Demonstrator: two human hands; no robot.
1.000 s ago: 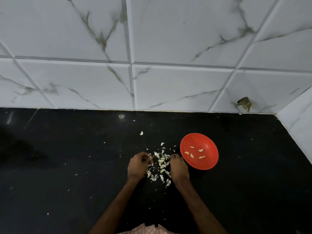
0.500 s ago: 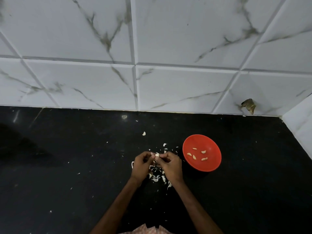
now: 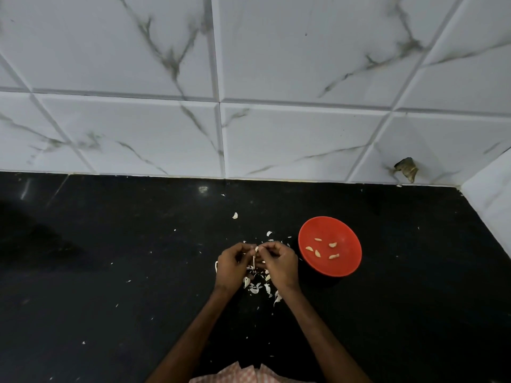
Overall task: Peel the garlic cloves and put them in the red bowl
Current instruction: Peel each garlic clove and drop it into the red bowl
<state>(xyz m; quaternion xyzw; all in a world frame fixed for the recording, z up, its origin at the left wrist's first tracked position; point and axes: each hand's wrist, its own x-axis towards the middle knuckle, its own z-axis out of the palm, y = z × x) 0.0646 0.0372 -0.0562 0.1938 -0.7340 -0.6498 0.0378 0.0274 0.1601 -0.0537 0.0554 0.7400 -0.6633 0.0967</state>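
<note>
Head view, looking down. Both hands are up over the glossy black stone desk point(image 3: 110, 272), close together just left of the bowl. The left hand point(image 3: 231, 268) and the right hand point(image 3: 279, 265) meet at the fingertips, and between them is one small pale garlic clove point(image 3: 256, 249). The grip on each side is a pinch, fingers curled in and thumb and fingertips closed on that clove. A thin pale strip of skin point(image 3: 253, 260) hangs down from it between the two hands.

Under the hands and partly hidden by them lies a scattered heap of white papery garlic skins and pieces point(image 3: 257, 286) on the desk. Whether unpeeled cloves are mixed in, I cannot tell. One stray whitish piece point(image 3: 235, 215) sits apart, farther back toward the wall, and tiny flecks dot the dark surface all round.

Just right of the right hand sits the round red plastic bowl point(image 3: 345, 233) — upright on the desk, near the hand but not touching it. Inside it, five peeled yellowish cloves point(image 3: 317, 253) lie spread out, apart from each other.

Behind the desk rises a wall of white marble-veined tiles point(image 3: 166, 134), with a dark broken patch point(image 3: 406, 168) low down near the right corner. At the bottom edge a bit of pink-and-white checked cloth point(image 3: 243, 374) shows between the forearms.
</note>
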